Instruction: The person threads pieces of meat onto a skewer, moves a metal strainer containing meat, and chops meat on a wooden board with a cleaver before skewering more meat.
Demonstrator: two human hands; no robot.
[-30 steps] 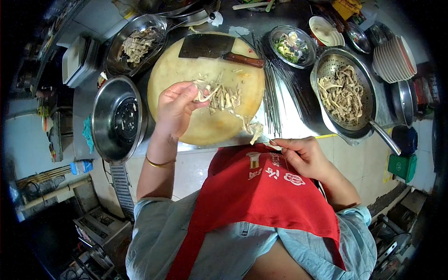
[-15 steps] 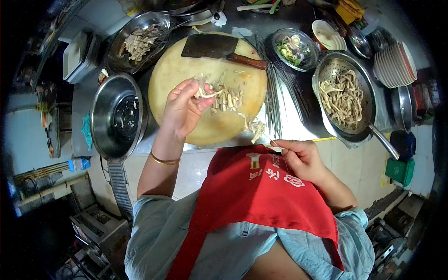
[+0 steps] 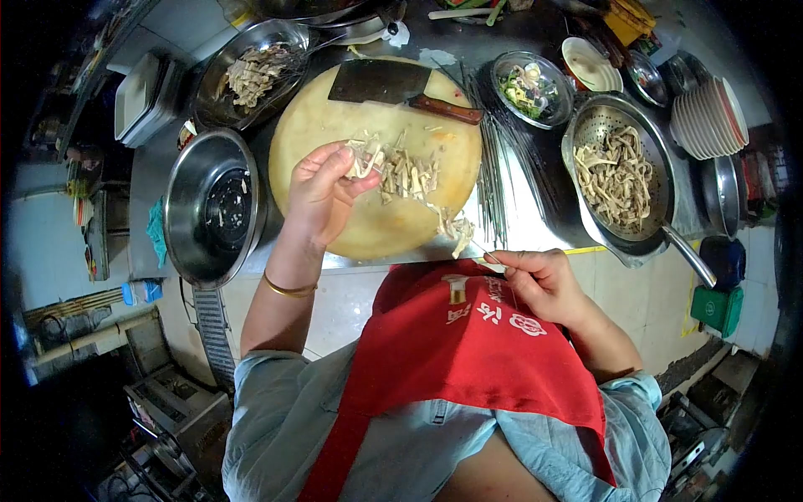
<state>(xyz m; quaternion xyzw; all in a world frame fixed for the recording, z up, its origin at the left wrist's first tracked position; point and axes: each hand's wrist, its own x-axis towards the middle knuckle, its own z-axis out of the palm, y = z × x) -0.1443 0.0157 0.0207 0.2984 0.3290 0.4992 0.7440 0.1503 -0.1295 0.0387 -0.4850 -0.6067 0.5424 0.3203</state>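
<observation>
Pinched between the thumb and fingers of my left hand (image 3: pixel 322 188) are a few pale, tripe-like strips (image 3: pixel 363 161), held above the round cutting board (image 3: pixel 368 233). My right hand (image 3: pixel 539 283) grips the end of a thin skewer (image 3: pixel 488 254) near the table's front edge. A bunch of strips (image 3: pixel 458 232) is threaded toward the skewer's far end, at the board's lower right rim. More cut strips (image 3: pixel 410 176) lie in a loose pile on the board between the hands. Behind them a cleaver (image 3: pixel 381 81) with a wooden handle rests across the board.
To the right, bare skewers (image 3: pixel 502 167) lie beside a perforated strainer (image 3: pixel 577 171) full of strips. A steel basin (image 3: pixel 180 209) and a bowl of skewered food (image 3: pixel 251 77) are at left. A vegetable bowl (image 3: pixel 534 88) and stacked plates (image 3: pixel 698 125) stand behind right.
My left hand has shifted very slightly, and the strips in its fingers have turned and spread a little. The right hand and its skewer are nearly still.
</observation>
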